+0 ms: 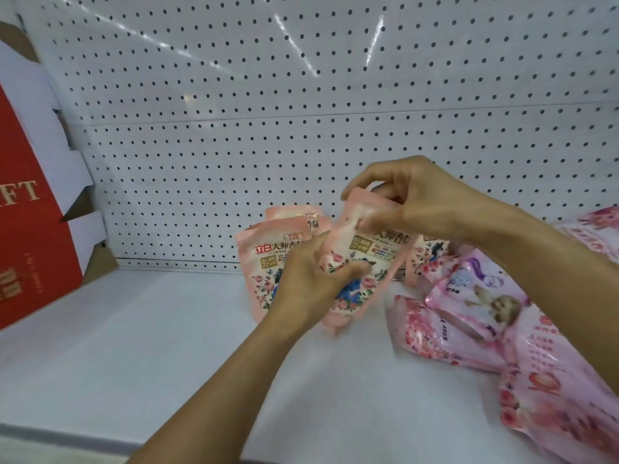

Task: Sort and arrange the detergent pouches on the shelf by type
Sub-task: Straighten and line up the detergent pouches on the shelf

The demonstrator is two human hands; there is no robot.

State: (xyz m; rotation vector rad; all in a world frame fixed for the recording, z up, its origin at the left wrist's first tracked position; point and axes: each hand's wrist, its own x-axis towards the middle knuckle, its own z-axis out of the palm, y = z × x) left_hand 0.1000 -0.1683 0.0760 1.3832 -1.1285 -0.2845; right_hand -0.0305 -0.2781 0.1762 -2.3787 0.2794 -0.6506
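The right hand [415,202] pinches the top edge of a salmon-pink floral pouch [361,256], fingers curled over its upper corner. The left hand [308,283] grips the same pouch lower down, thumb across its front. The pouch stands tilted, its base at or just above the white shelf [134,346]; motion blur prevents a firmer reading. Directly behind it, to the left, two matching pouches [264,262] stand upright against the pegboard back panel [301,95]. Another shows partly at the right, behind the wrist. Near right, a loose pile of brighter pink pouches [485,313] lies flat. At far left stands a red cardboard box [30,229].
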